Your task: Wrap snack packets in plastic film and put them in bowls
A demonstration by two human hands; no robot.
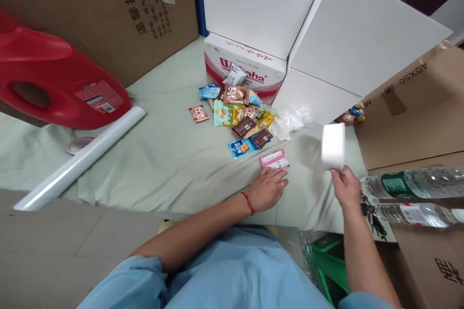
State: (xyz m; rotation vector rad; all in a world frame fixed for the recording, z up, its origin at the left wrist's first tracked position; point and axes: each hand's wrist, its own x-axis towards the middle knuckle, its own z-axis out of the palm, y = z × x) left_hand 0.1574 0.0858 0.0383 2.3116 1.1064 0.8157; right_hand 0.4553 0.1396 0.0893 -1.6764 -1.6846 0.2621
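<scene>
My left hand (268, 189), a red string around its wrist, lies palm down on the cloth-covered table with its fingers stretched out. Its fingertips touch the near edge of a pink and white snack packet (274, 159). At the right, my right hand (346, 187) grips the lower end of a white rounded box-shaped object (333, 146) and holds it above the cloth; its exact kind does not show. Beyond my left hand is a pile of small snack packets, among them a blue biscuit packet (240, 148) and a brown packet (244, 127).
White boxes (261, 5) stand on a red and white carton (246, 65) behind the snacks. Crumpled clear plastic (290, 121) lies beside them. A red jug (54, 77) and a white roll (83, 157) are left; two water bottles (416, 183) and keys (375, 219) lie right.
</scene>
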